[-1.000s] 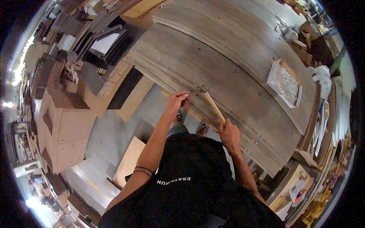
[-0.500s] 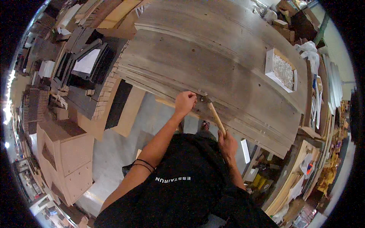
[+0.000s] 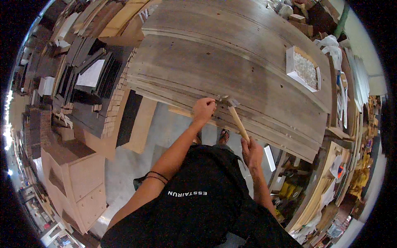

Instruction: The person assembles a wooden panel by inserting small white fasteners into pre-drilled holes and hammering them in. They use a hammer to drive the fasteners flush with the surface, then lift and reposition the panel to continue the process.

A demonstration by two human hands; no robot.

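My right hand (image 3: 252, 153) is closed around the lower end of a hammer's pale wooden handle (image 3: 238, 124). The metal hammer head (image 3: 232, 102) is just to the right of my left fingertips, over the near part of a long grey-brown wooden panel (image 3: 186, 62). My left hand (image 3: 203, 110) is pinched at the panel's near edge; whatever lies between its fingertips is too small to make out. A few small pale bits are dotted along the grooved near strips of the panel.
An open white box (image 3: 291, 62) of small white pieces stands on the panel's right side. Dark boards with a white sheet (image 3: 90, 73) are stacked at left, above a brown drawer cabinet (image 3: 84, 182). Timber and wrapping (image 3: 318, 186) crowd the right. Grey floor (image 3: 124, 169) shows below.
The hammer head has moved slightly right and up, and its tilt has changed. My right hand has shifted a little right with the handle. My left hand stays pinched in nearly the same place.
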